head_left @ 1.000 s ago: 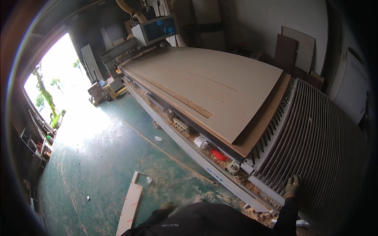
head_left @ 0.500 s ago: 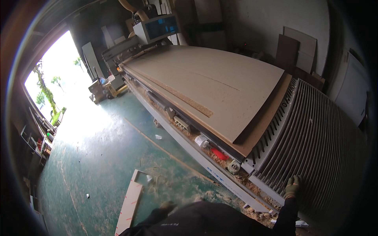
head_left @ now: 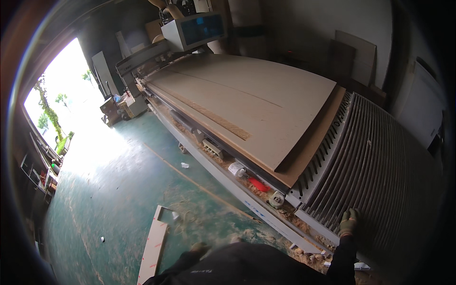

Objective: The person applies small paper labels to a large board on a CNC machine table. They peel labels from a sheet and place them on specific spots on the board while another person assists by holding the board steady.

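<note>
My right hand (head_left: 349,222), in a pale work glove, rests at the near edge of a dark slatted bed (head_left: 380,166), fingers stretched over the slats. It holds nothing that I can see. My left hand (head_left: 200,248) hangs low beside my dark jacket, over the floor; its fingers are blurred and too small to read. Beyond the slats, a large beige board (head_left: 247,99) lies on a brown backing sheet (head_left: 311,159) on a long machine table. A narrow strip along the board's left side is rough and dusty.
A gantry bearing a box with a blue front (head_left: 204,31) spans the far end. Sawdust, a red object (head_left: 259,185) and a white roll (head_left: 236,168) lie along the side ledge. A pale L-shaped panel (head_left: 154,244) lies on the green floor. Boards (head_left: 354,57) lean against the wall.
My view has shifted slightly, so most of the scene sits farther left. The blue-fronted box on the gantry looks larger and farther right. My right hand stays on the slats.
</note>
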### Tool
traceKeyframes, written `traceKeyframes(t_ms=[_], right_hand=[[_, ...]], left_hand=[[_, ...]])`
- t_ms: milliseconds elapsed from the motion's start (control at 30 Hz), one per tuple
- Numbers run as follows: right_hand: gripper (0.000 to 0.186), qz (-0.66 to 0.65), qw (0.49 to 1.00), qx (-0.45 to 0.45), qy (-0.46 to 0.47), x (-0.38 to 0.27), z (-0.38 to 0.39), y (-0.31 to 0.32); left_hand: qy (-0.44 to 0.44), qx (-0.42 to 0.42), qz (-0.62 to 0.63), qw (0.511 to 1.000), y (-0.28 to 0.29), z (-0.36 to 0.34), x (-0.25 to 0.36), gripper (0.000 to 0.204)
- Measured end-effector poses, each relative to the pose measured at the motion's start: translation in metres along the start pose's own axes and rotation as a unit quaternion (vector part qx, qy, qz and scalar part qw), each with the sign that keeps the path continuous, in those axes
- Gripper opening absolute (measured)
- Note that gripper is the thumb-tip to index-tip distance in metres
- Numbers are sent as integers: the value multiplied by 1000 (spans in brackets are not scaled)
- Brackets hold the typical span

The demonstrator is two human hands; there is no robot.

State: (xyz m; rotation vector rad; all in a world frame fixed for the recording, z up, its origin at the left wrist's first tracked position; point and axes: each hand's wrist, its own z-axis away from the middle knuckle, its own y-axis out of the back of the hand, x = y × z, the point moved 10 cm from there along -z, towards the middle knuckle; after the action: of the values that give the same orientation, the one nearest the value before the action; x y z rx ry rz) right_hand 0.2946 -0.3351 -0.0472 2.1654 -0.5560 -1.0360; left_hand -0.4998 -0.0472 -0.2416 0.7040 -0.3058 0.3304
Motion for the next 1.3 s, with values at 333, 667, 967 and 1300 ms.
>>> traceKeyframes(t_ms=[333, 667, 967, 1300], right_hand=[[32, -27, 999, -30, -19, 5, 1, -7], [33, 63, 998, 4, -9, -18, 2, 13], [25, 87, 990, 93, 67, -76, 0, 56], [26, 80, 993, 71, 40, -80, 1, 56]], left_hand=[[-28, 15, 52, 998, 0, -4, -2, 56], [-47, 42, 46, 997, 10, 15, 14, 51], [-69, 62, -10, 996, 9, 12, 7, 49], [-191, 195, 199, 941, 41, 80, 124, 39]])
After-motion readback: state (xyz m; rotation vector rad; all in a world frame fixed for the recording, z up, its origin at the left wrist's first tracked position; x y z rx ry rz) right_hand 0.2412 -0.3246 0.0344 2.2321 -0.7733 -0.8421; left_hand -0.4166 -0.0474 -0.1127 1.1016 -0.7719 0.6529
